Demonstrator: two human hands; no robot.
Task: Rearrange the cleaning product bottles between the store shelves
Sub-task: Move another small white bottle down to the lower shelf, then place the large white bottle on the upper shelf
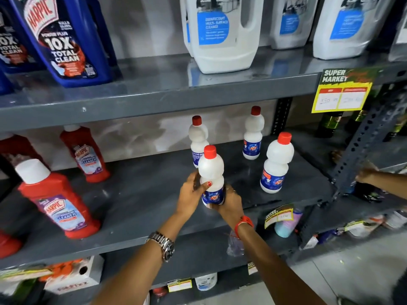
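Both my hands grip one white bottle with a red cap (211,170), upright on the grey middle shelf (143,194). My left hand (191,194) wraps its left side, thumb across the front. My right hand (229,203) holds its lower right side over the blue label. Three matching white bottles stand behind and to the right: one directly behind (197,137), one at the back (253,133), one nearer on the right (276,164).
Red Harpic bottles (57,201) stand on the middle shelf's left. The upper shelf (154,93) carries blue Harpic jugs (63,38) and white cleaner jugs (222,34). A yellow price tag (341,93) hangs on its edge. Another person's hand (367,172) reaches in at the right upright.
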